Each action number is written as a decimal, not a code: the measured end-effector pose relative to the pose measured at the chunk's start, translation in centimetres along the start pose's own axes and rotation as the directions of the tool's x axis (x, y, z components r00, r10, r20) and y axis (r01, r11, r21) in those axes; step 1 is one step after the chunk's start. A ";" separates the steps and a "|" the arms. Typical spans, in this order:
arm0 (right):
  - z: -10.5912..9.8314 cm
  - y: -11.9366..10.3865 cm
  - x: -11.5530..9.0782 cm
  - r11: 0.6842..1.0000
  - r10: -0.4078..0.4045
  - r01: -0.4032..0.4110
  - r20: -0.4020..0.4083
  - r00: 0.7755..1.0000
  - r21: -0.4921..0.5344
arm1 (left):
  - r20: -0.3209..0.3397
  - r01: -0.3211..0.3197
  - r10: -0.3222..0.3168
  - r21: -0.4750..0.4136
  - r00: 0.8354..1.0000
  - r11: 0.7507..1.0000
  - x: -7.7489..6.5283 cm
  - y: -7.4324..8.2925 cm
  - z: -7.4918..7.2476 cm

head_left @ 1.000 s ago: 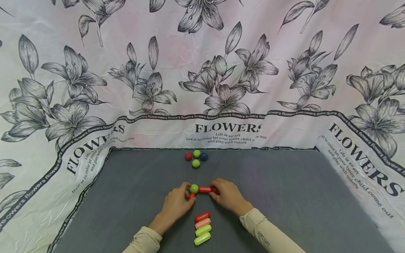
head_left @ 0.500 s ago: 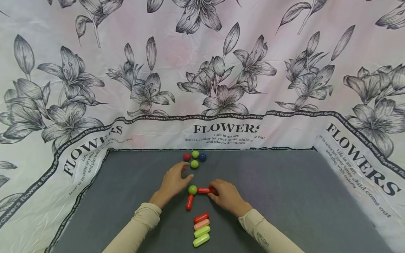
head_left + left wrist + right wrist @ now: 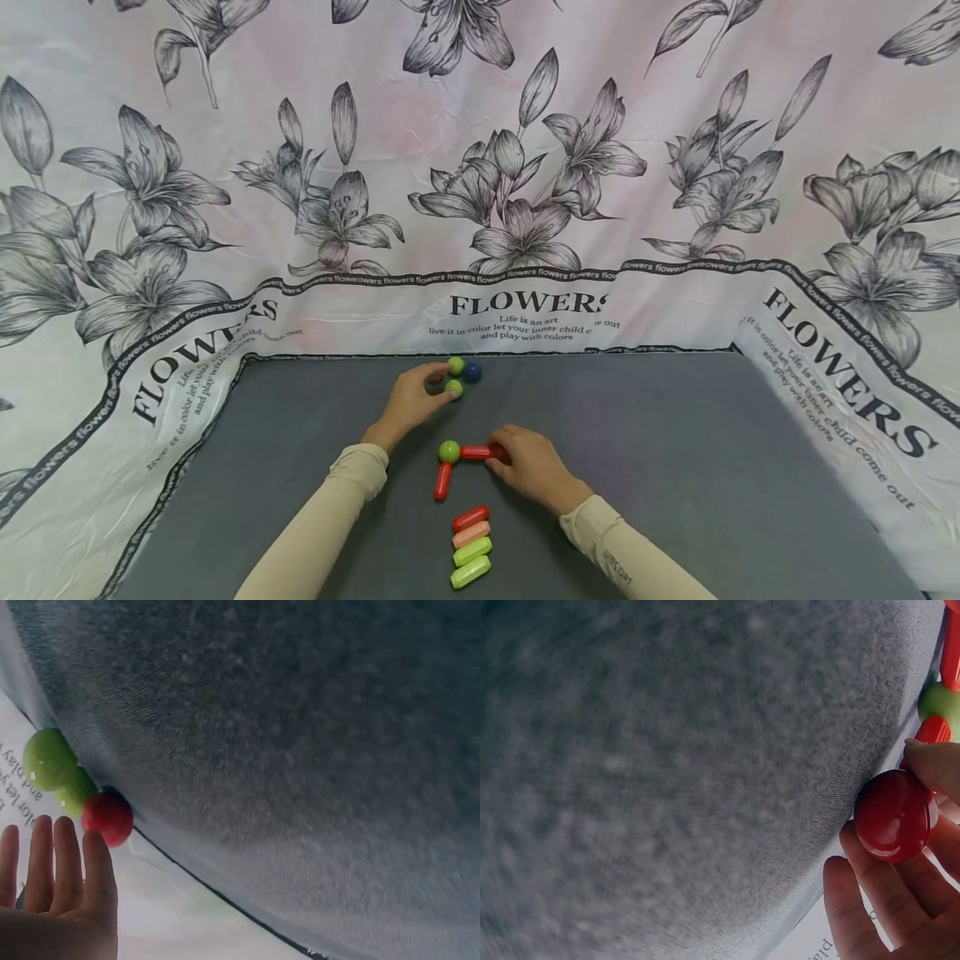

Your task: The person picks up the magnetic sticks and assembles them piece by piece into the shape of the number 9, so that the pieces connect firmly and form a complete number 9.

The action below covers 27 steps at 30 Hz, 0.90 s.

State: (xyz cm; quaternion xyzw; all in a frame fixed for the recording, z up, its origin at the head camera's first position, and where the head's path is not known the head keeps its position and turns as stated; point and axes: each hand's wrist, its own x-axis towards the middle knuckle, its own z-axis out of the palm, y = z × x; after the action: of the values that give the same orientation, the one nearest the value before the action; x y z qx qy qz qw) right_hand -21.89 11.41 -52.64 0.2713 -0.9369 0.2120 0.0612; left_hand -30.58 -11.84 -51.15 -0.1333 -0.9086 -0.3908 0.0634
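Note:
My left hand reaches to the loose balls at the back of the table. In the left wrist view its fingers are straight, tips right at a red ball that the hand hides in the head view. Close to its thumb lies a green ball. My right hand holds another red ball between thumb and fingers, at the right end of a red rod. That rod meets a green ball, from which a second red rod points toward me.
A second loose green ball and a blue ball sit at the back. In front lie a red rod, a pink rod and two yellow-green rods on the grey tabletop. Flowered cloth stands behind.
My left hand has let go of the joined green ball and near red rod and moved back to the loose balls. My right hand stays at the right end of the other rod.

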 end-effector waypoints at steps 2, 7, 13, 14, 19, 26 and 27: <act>0.0 0.0 0.0 1.000 0.000 0.000 0.005 1.000 0.004 | -0.003 0.004 -0.004 0.008 1.000 1.000 0.2 -0.2 0.3; 0.1 0.1 0.0 1.000 0.002 -0.002 0.007 1.000 0.003 | 0.015 0.034 -0.035 0.020 0.999 0.999 0.7 -0.2 0.7; 0.1 0.1 0.0 1.000 0.000 0.000 -0.003 1.000 -0.001 | 0.029 0.054 -0.055 0.028 0.998 0.998 1.0 0.1 1.1; 0.1 0.1 0.1 1.000 -0.001 0.001 -0.005 1.000 -0.001 | 0.029 0.050 -0.051 0.031 0.998 0.998 1.1 0.1 1.2; 0.0 -0.1 0.1 1.000 -0.010 0.010 -0.003 1.000 0.001 | 0.046 0.047 -0.050 0.063 0.998 0.997 1.1 -0.3 1.6; -0.2 -0.1 0.0 1.000 0.003 -0.003 0.008 1.000 -0.001 | 0.062 0.065 -0.071 0.098 0.996 0.993 1.3 -0.3 1.9; -0.2 -0.1 0.0 1.000 0.003 -0.003 0.006 1.000 -0.002 | 0.061 0.063 -0.069 0.098 0.996 0.993 1.3 -0.3 1.9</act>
State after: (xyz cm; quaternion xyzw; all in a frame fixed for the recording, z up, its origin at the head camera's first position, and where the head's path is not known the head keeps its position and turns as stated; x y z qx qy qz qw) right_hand -21.83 11.37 -52.42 0.2705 -0.9377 0.2103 0.0582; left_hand -31.93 -10.40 -52.40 -0.1123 -0.9318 -0.3440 0.0275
